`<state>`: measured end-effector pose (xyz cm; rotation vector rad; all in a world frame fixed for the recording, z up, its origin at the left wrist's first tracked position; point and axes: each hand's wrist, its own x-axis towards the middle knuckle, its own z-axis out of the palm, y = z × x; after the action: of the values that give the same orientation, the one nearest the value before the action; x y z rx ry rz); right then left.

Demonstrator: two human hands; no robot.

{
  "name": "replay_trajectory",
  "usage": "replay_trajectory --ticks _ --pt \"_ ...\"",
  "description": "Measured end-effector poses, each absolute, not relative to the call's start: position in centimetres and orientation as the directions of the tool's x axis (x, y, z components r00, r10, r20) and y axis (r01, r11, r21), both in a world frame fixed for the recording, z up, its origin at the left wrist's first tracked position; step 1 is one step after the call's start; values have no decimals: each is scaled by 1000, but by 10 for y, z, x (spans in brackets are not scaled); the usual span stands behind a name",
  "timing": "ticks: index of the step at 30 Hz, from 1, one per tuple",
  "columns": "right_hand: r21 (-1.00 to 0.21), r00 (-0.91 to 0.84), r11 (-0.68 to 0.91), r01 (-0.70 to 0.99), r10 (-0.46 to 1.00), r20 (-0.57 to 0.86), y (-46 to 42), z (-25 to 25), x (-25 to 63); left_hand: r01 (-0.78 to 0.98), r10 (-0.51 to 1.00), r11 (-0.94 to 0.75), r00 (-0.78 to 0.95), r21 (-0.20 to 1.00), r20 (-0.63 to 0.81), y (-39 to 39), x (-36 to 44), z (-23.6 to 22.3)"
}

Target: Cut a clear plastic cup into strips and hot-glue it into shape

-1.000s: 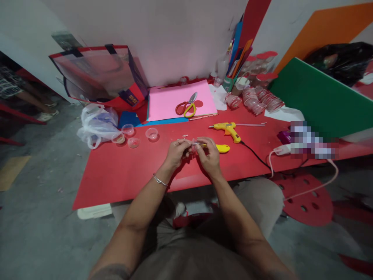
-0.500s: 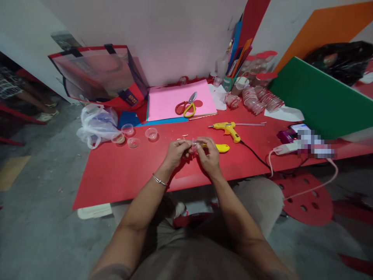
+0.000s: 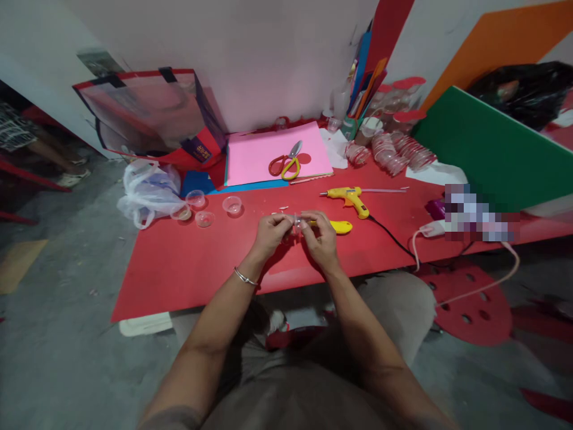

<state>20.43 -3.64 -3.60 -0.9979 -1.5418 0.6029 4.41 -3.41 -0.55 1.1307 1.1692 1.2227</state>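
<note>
Between my fingertips, just above the red table (image 3: 179, 280), is a small clear plastic cup (image 3: 298, 224), partly hidden by my hands. My left hand (image 3: 273, 232) pinches it from the left, a silver bracelet around that wrist. From the right, my right hand (image 3: 321, 236) grips the same cup with thumb and fingers. A yellow-handled tool (image 3: 342, 227), perhaps a cutter, lies behind my right hand, its other end hidden. Beyond it rests a yellow glue gun (image 3: 351, 197) with a glue stick in its back.
Several clear cups (image 3: 232, 205) stand at the left beside a white plastic bag (image 3: 150, 191). Scissors (image 3: 289, 162) lie on pink paper (image 3: 255, 155). Stacked red-rimmed cups (image 3: 388, 152) are at the back right, near a green board (image 3: 492, 155). A black cord (image 3: 391, 236) crosses the table.
Both hands stay in nearly the same place, still holding the cup, which looks slightly turned between the fingers. Nothing else on the table has moved.
</note>
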Motion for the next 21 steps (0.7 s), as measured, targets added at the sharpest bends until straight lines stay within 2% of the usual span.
replay_trajectory --ticks 17,21 --pt "-870 17 439 225 891 454 -38 -36 206 181 977 -213 36 960 211 -32 42 -7" --pt "-889 20 420 184 902 431 -37 -36 205 171 973 -229 12 958 230 -32 43 -8"
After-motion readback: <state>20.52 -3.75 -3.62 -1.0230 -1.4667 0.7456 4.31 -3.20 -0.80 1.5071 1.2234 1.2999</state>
